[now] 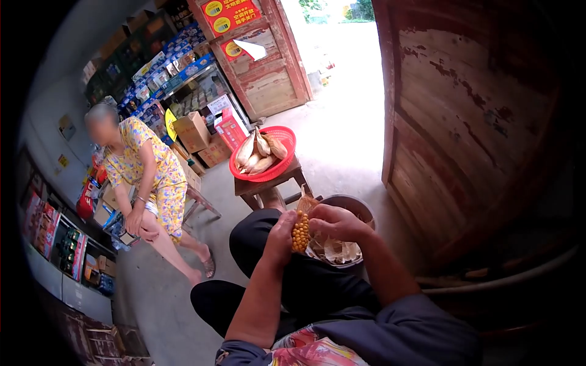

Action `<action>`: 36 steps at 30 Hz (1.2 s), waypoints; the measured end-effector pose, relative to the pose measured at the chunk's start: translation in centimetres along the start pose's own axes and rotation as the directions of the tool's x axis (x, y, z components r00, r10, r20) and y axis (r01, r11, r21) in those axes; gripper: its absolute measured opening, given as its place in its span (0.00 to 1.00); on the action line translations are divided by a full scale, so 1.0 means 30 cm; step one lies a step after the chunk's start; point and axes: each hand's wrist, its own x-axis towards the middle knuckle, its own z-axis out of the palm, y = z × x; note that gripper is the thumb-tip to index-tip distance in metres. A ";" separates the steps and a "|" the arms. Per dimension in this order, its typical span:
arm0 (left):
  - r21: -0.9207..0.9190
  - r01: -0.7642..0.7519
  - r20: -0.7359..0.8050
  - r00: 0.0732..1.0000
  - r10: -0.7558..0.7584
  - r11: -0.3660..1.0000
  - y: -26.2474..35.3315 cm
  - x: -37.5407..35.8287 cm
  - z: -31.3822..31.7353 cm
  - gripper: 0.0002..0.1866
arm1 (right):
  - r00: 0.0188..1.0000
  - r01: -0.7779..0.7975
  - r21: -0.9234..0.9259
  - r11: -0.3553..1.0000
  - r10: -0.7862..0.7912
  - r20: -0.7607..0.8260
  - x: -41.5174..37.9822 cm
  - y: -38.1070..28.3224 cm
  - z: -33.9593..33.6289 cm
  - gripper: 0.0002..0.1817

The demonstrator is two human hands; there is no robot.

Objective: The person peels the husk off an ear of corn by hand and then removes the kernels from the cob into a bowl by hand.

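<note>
Between my two hands is a corn cob [300, 233] with yellow kernels bared and its dry husk [306, 201] pulled up at the top end. My left hand [281, 233] is wrapped round the cob from the left. On the right, my right hand [334, 222] is closed at the husk beside the cob; its fingertips are partly hidden. Under my right hand stands a round bucket [349, 200] with pale torn husks [334, 250] in it. Beyond my knee, a red plastic basket [292, 146] with several unhusked corn ears [262, 152] rests on a wooden stool [249, 187].
At the left a person [146, 165] in a yellow patterned outfit sits on a stool. Behind are shelves of packaged goods [165, 73] and cardboard boxes [192, 132]. An open wooden door [262, 79] and another door leaf [452, 122] flank the bright doorway.
</note>
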 end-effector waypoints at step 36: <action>-0.051 0.054 0.129 0.991 -0.047 0.997 0.013 -0.007 -0.007 0.24 | 0.977 0.088 0.213 0.973 -0.042 -0.210 0.075 0.369 0.085 0.13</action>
